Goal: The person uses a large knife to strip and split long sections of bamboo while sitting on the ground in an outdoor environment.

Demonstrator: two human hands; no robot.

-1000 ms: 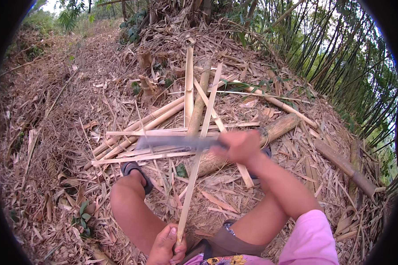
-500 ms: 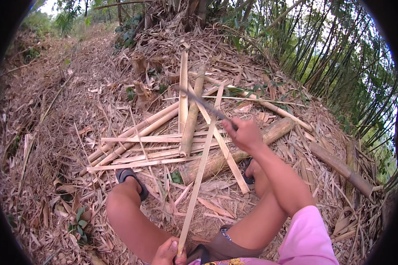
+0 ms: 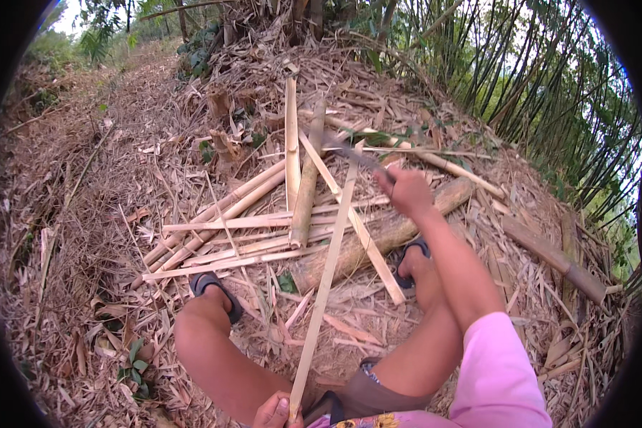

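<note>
My left hand (image 3: 277,411), low in the picture by my lap, is closed around the near end of a long pale bamboo strip (image 3: 326,278). The strip slants up and away from me, over the thick bamboo log. Out in front on the right, my right hand (image 3: 409,191) grips the handle of a long-bladed knife (image 3: 362,158). Its dark blade, smeared by motion, points to the upper left and lies close to the strip's far end; whether the two touch I cannot tell.
A thick bamboo log (image 3: 349,262) lies across between my feet. Beyond it are a thinner bamboo pole (image 3: 307,185), several split strips (image 3: 228,222) and another split strip (image 3: 369,246). A dark bamboo piece (image 3: 553,258) rests at right. Dry leaves cover the ground; bamboo stalks (image 3: 549,93) stand behind.
My right hand and the knife have moved right and slightly nearer to me. The held strip's far end has shifted a little; my left hand keeps its grip.
</note>
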